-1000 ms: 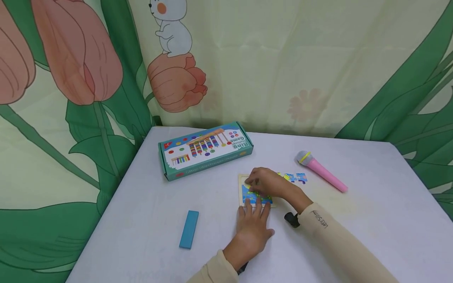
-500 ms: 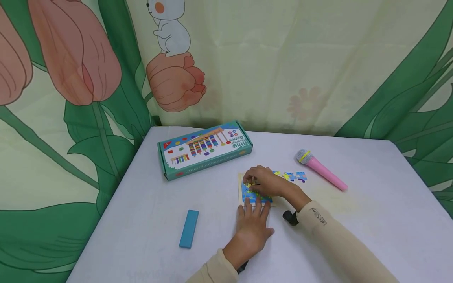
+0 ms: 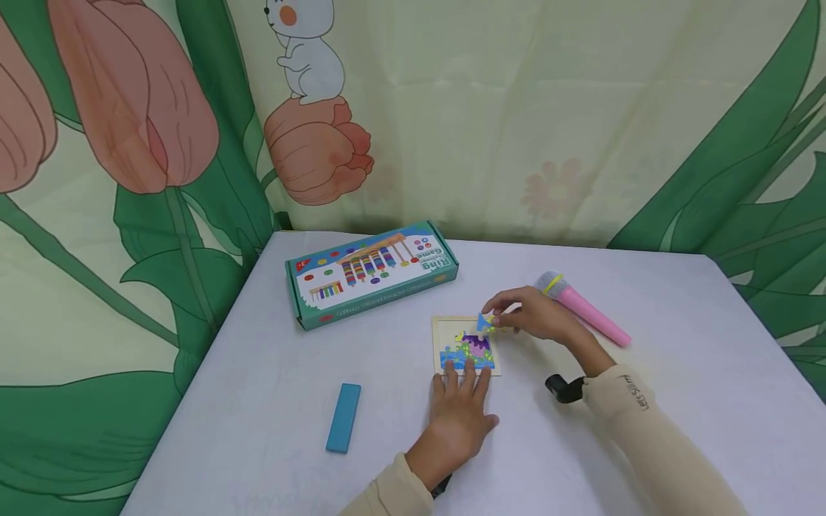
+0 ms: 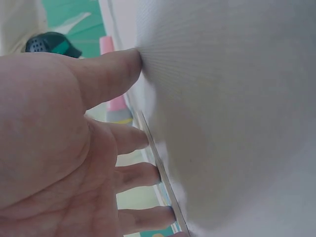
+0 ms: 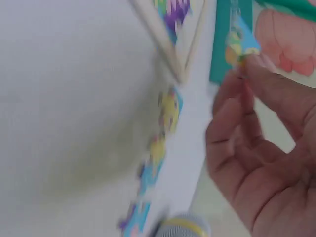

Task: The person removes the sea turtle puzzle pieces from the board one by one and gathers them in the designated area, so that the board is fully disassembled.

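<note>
A square wooden jigsaw tray (image 3: 435, 345) lies on the white table, its lower part filled with blue, purple and green pieces and its upper left showing pale wood. The spread fingertips of my left hand (image 3: 459, 423) rest on the tray's near edge; in the left wrist view the left hand (image 4: 54, 133) has straight fingers touching that edge. Over the tray's upper right corner, my right hand (image 3: 538, 315) pinches a blue and yellow puzzle piece (image 3: 484, 323). The right wrist view shows this puzzle piece (image 5: 249, 37) held between thumb and fingers, raised off the table.
Several loose puzzle pieces (image 5: 170, 109) lie in a row beside the tray, mostly hidden by the right hand in the head view. Behind is a pink toy microphone (image 3: 594, 315). A green game box (image 3: 374, 276) stands back left, and a blue flat block (image 3: 343, 418) lies left.
My right hand has moved right from the tray's upper left to its upper right corner, a puzzle piece now visible in its fingers. The left hand stays in place.
</note>
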Available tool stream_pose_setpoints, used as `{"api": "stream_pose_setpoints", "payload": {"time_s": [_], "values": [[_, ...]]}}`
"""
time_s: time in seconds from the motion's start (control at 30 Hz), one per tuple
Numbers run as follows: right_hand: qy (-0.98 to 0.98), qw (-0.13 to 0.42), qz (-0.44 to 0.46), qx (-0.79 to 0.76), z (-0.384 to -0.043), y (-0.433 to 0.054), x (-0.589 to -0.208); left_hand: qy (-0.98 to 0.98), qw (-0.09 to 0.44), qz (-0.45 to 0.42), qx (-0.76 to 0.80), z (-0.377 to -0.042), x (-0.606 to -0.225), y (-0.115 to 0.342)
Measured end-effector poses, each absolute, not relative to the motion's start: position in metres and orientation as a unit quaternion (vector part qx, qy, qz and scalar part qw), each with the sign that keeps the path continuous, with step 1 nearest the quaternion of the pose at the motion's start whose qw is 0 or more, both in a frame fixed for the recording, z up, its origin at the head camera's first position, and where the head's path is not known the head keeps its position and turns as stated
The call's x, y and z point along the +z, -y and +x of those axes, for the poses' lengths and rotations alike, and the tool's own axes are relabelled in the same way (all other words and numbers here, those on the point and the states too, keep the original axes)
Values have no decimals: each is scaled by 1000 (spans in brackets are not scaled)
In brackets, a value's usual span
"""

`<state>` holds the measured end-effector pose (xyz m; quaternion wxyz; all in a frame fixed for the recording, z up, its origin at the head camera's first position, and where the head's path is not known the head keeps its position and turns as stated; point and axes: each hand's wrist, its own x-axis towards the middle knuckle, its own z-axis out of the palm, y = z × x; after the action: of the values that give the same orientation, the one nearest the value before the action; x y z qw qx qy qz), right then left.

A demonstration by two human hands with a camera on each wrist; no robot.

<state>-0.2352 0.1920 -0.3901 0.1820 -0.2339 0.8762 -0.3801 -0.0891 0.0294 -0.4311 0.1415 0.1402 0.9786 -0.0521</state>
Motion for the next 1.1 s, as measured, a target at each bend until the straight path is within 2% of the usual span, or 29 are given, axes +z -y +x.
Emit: {"api": "stream_pose_setpoints", "payload": {"time_s": [0.17, 0.3, 0.53, 0.77, 0.97, 1.1], "values": [[-900, 219, -201, -319, -233, -213, -385, -980, 139, 134, -47, -89, -436, -29], [-910, 223, -205, -284, -230, -214, -390, -979, 147, 134, -38, -90, -436, -28], [-917, 213, -201, -269, -229, -209, -401, -976, 169, 135, -17, -88, -428, -29], [-931, 199, -167, -257, -222, -205, -399, -977, 163, 137, -12, -88, -425, -29], [-944, 169, -147, -243, -218, -198, -398, -978, 159, 137, -15, -88, -424, -29], [-946, 145, -172, -234, -218, -193, -400, -978, 159, 135, -14, -88, -425, -28]]}}
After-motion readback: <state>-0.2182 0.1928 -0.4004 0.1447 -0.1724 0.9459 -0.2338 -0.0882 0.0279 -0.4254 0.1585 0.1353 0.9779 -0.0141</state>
